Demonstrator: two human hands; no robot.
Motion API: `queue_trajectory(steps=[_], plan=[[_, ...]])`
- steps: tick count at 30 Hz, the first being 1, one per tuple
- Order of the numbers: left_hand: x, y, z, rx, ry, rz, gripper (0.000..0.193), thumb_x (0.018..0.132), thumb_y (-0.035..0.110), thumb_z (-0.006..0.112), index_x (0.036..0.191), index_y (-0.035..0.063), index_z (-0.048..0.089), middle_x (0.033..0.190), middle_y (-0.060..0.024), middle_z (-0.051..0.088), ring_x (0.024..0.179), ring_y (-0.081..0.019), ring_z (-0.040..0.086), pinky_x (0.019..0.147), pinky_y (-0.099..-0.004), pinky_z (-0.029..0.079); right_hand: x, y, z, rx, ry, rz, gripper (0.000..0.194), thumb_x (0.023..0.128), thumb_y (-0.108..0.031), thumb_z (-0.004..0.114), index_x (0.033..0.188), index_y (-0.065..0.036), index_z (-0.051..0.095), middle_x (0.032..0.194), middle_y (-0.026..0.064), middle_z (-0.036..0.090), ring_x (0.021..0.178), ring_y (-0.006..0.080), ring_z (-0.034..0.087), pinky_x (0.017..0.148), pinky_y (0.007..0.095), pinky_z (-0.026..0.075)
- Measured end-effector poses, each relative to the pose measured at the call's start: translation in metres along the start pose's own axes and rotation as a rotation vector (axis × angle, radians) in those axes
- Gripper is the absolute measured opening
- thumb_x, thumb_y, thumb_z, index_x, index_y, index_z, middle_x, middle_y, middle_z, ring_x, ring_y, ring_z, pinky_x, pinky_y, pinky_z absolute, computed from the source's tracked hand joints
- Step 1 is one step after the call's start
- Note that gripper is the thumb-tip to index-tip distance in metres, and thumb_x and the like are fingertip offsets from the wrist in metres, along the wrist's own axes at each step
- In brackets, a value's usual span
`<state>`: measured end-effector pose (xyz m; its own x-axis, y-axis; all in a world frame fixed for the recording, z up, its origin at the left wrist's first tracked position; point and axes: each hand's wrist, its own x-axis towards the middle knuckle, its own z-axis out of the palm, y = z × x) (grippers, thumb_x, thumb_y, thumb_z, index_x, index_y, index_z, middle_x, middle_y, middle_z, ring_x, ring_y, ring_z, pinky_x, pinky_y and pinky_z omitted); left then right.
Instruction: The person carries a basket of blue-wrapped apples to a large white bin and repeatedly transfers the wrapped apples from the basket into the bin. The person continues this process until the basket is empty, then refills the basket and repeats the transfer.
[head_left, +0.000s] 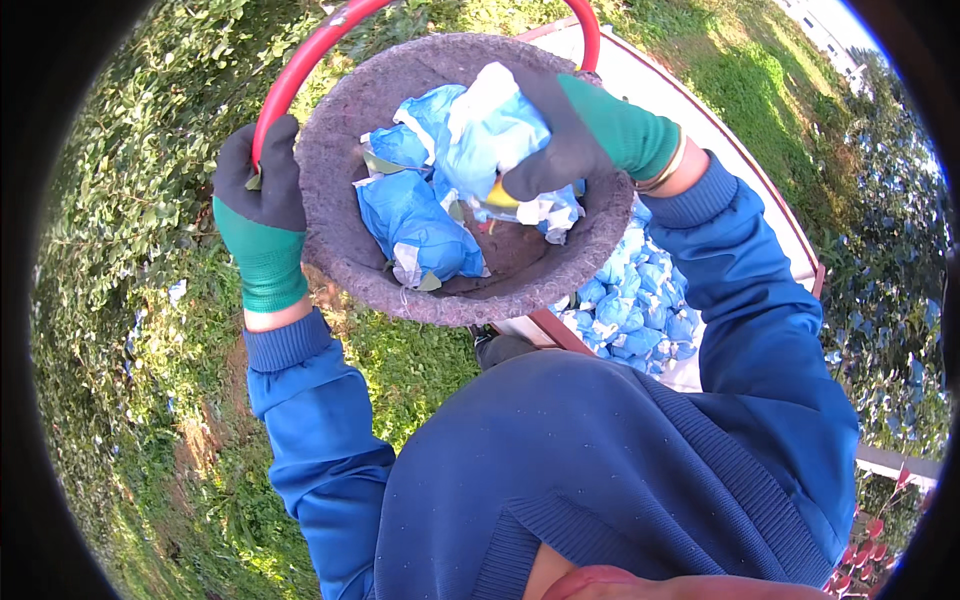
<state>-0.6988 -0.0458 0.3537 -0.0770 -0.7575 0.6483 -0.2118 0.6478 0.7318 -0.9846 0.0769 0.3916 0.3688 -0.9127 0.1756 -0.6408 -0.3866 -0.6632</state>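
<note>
My left hand, in a dark grey and green coated glove, grips the foot of the red curved handle at the left rim of a basket. The round basket has a thick purple-grey felt-like lining and is tilted towards me. Inside lie several blue paper-wrapped bundles with white torn edges and a few green leaves. My right hand, gloved alike, reaches over the basket and holds a blue-and-white wrapped bundle. Something yellow shows under its fingers, partly hidden.
Below the basket's right side, a pile of blue wrapped bundles lies in a white-lined, red-edged cart bed. Leafy bushes stand on the left and more foliage on the right. Grass covers the ground.
</note>
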Motion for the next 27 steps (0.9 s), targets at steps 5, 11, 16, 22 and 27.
queue_trajectory(steps=[5,11,16,22,27], plan=[[-0.003,-0.011,-0.003,-0.110,-0.018,-0.101,0.033,0.091,0.028,0.061,0.105,-0.0015,0.064,0.069,-0.0011,0.054,0.055,-0.0062,0.045,0.048,-0.0205,0.033,-0.174,0.061,-0.033,0.620,0.615,0.053,0.059,0.082,-0.027,0.070,0.130,0.003,0.050,0.116,0.0169,0.064,0.104,0.0285,0.065,0.090,0.0386,0.053],[0.005,-0.013,-0.003,0.080,0.002,0.012,0.043,0.094,0.033,0.050,0.108,-0.0048,0.064,0.066,-0.0040,0.052,0.050,-0.0094,0.043,0.046,-0.0222,0.029,-0.291,0.236,0.179,0.957,0.980,1.114,0.090,0.069,-0.028,0.083,0.140,0.002,0.037,0.121,0.0158,0.060,0.102,0.0249,0.062,0.084,0.0401,0.051],[0.010,-0.011,-0.011,0.220,-0.119,0.146,0.035,0.105,0.025,0.036,0.113,-0.0013,0.057,0.077,-0.0094,0.060,0.055,-0.0138,0.051,0.049,-0.0251,0.040,-0.332,0.299,0.341,0.803,0.351,1.894,0.123,0.066,-0.041,0.086,0.150,0.000,0.006,0.131,0.0277,0.052,0.103,0.0342,0.064,0.072,0.0459,0.060],[0.003,-0.010,-0.001,0.181,-0.026,0.164,0.051,0.101,0.040,0.038,0.105,-0.0063,0.057,0.064,-0.0061,0.052,0.052,-0.0137,0.045,0.047,-0.0247,0.030,-0.341,0.319,0.370,1.102,0.768,1.931,0.092,0.077,-0.033,0.080,0.147,-0.003,0.028,0.129,0.0257,0.053,0.114,0.0347,0.059,0.083,0.0462,0.057],[0.000,0.002,0.008,0.168,0.038,0.009,0.053,0.094,0.042,0.046,0.096,-0.0091,0.057,0.053,-0.0058,0.046,0.044,-0.0104,0.039,0.043,-0.0239,0.026,-0.263,0.304,0.216,0.925,1.439,1.290,0.048,0.087,-0.024,0.072,0.124,0.000,0.055,0.106,0.0124,0.063,0.088,0.0252,0.065,0.070,0.0370,0.058]])
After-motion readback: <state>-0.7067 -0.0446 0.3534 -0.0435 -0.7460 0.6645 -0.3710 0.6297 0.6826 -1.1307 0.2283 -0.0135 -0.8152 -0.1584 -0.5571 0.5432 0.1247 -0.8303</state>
